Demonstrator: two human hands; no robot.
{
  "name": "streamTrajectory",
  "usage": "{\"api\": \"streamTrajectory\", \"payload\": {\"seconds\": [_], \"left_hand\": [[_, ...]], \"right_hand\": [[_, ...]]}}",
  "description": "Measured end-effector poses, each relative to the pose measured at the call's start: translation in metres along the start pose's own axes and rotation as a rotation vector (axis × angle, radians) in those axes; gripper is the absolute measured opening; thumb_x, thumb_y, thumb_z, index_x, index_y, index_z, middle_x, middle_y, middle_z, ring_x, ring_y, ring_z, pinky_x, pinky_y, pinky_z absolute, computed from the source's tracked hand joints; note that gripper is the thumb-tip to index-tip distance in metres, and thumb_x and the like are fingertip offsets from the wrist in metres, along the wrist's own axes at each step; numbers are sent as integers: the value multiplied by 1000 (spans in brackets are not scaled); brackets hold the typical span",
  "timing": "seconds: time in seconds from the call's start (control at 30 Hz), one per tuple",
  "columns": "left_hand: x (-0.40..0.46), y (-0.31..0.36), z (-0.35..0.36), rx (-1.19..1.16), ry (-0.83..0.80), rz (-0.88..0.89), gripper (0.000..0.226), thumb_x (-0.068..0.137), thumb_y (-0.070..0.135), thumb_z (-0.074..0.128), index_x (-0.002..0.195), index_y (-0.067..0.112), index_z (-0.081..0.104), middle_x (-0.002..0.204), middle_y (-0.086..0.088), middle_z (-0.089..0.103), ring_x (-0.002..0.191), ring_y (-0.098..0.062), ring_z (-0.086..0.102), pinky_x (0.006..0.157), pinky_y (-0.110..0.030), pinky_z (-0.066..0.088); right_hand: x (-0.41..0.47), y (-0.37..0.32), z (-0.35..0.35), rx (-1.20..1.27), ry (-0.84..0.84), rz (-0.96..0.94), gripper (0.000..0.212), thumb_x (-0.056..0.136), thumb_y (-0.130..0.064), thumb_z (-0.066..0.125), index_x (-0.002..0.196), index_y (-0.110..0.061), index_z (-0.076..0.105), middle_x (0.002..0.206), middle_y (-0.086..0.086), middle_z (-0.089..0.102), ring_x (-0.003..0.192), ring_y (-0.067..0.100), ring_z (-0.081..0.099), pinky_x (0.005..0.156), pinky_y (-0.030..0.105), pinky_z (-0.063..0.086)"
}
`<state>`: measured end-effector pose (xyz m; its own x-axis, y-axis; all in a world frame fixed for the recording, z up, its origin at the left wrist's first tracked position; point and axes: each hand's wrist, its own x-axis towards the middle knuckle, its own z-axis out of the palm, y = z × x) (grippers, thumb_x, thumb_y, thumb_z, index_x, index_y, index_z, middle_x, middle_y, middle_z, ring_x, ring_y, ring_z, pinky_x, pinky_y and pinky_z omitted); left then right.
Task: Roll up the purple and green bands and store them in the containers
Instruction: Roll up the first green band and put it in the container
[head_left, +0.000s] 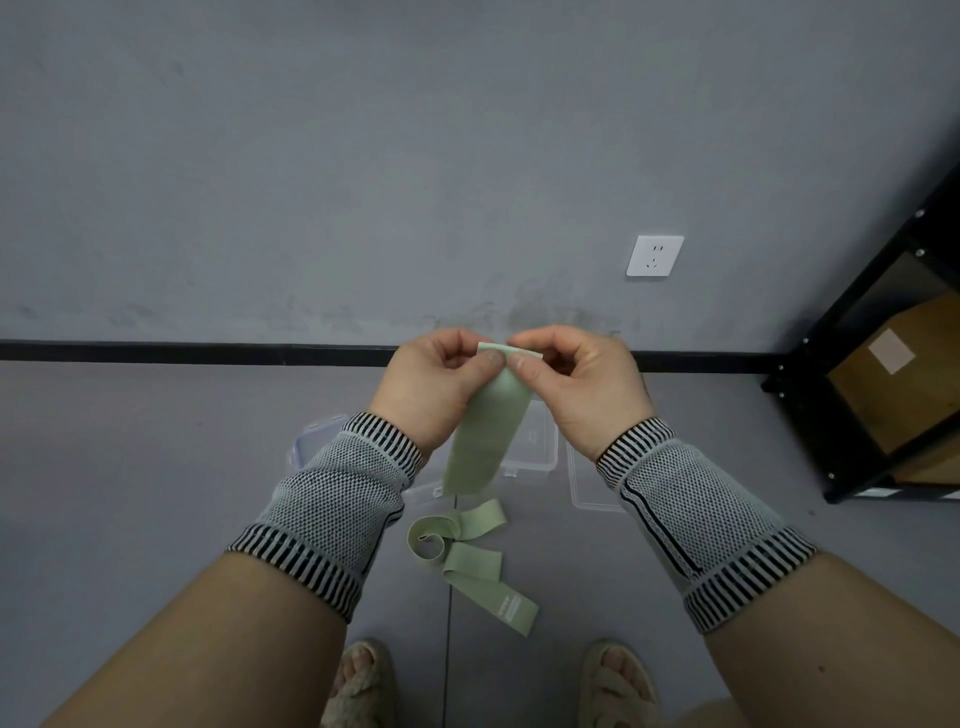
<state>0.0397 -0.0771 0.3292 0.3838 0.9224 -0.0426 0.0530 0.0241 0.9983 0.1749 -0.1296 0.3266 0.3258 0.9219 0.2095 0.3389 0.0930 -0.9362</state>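
Left hand (441, 382): up at chest height, thumb and fingers pinching the top end of the green band (485, 441) from the left.
Right hand (576, 387): mirrors it, pinching the same top edge from the right, fingertips almost meeting the left hand's.
Green band: hangs straight down from both hands, long axis top to bottom, its lower part piled in loose loops on the floor (156, 467) just ahead of the feet.
Key relation: the free length lies directly below the hands, so I judge the roll starts at the pinched end and works downward; neither hand is nearer, both sit on the end.
Containers (530, 452): clear boxes on the floor beneath the hands, partly hidden by the wrists and the band.
Purple band: not visible here.
Progress: looks like the very first turn of the green roll.
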Motion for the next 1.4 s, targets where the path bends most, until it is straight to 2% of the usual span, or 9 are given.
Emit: {"api": "streamTrajectory", "payload": {"seconds": [0.13, 0.23, 0.4, 0.57, 0.73, 0.83, 1.03, 1.2, 1.4], "left_hand": [[-1, 1, 0, -17, -50, -31, 8, 88, 9, 61, 83, 10, 67, 72, -5, 68, 67, -15, 63, 63, -27, 52], [-1, 1, -1, 9, -67, -62, 12, 90, 11, 59, 80, 10, 67, 70, -4, 67, 63, -14, 61, 60, -27, 50], [-1, 6, -1, -3, -61, -115, 16, 90, 10, 58, 76, 8, 65, 64, -5, 63, 58, -16, 56, 55, -25, 45], [-4, 9, -1, -102, 1, -222, 15, 70, 15, 61, 77, 2, 63, 77, -18, 53, 71, -27, 47, 67, -38, 38], [-3, 11, -5, -152, 4, -266, 24, 90, 26, 58, 77, 7, 63, 70, -9, 60, 61, -19, 55, 62, -30, 45], [-5, 10, -5, -142, -47, -227, 20, 92, 15, 57, 76, 6, 65, 60, -3, 59, 52, -11, 53, 56, -25, 44], [-4, 8, -8, -63, -52, -139, 16, 91, 7, 57, 78, 1, 65, 64, -8, 62, 53, -12, 57, 51, -21, 49], [-3, 8, -7, 44, -10, -43, 13, 89, 7, 60, 77, 4, 65, 73, -15, 63, 67, -23, 56, 65, -31, 47], [-3, 7, -5, 50, -3, -11, 9, 87, 5, 62, 79, 5, 66, 74, -12, 66, 64, -16, 60, 64, -25, 50]], "right_hand": [[0, -1, 1, -32, 10, -36, 16, 85, -8, 67, 78, -23, 69, 66, 0, 63, 62, 4, 54, 63, 21, 49], [-1, 0, 1, -65, -2, -47, 13, 85, -10, 66, 81, -22, 70, 73, 9, 68, 65, 15, 58, 65, 27, 51], [-4, 0, 0, -114, -9, -82, 14, 86, -11, 64, 85, -23, 71, 75, 0, 69, 70, 13, 62, 68, 23, 52], [-4, 6, 3, -357, 34, -356, 12, 83, -17, 60, 84, -14, 72, 75, -4, 66, 69, 9, 58, 69, 27, 49], [-1, 8, 3, -467, 51, -514, 16, 86, -20, 56, 84, -13, 71, 78, -2, 66, 73, 16, 61, 68, 29, 48], [0, 10, 3, -457, 65, -526, 11, 85, -15, 61, 85, -12, 71, 78, -1, 66, 73, 16, 61, 69, 26, 46], [-2, 8, 3, -369, 86, -448, 11, 83, -14, 64, 88, -12, 74, 77, -8, 64, 77, 6, 58, 71, 11, 44], [-4, 0, 1, -135, 13, -123, 11, 89, -18, 63, 87, -17, 74, 77, -11, 69, 76, 4, 63, 72, 17, 50], [1, 1, -1, 20, -24, 11, 17, 84, -11, 69, 74, -24, 71, 72, -5, 70, 69, 7, 64, 73, 28, 55]]}}
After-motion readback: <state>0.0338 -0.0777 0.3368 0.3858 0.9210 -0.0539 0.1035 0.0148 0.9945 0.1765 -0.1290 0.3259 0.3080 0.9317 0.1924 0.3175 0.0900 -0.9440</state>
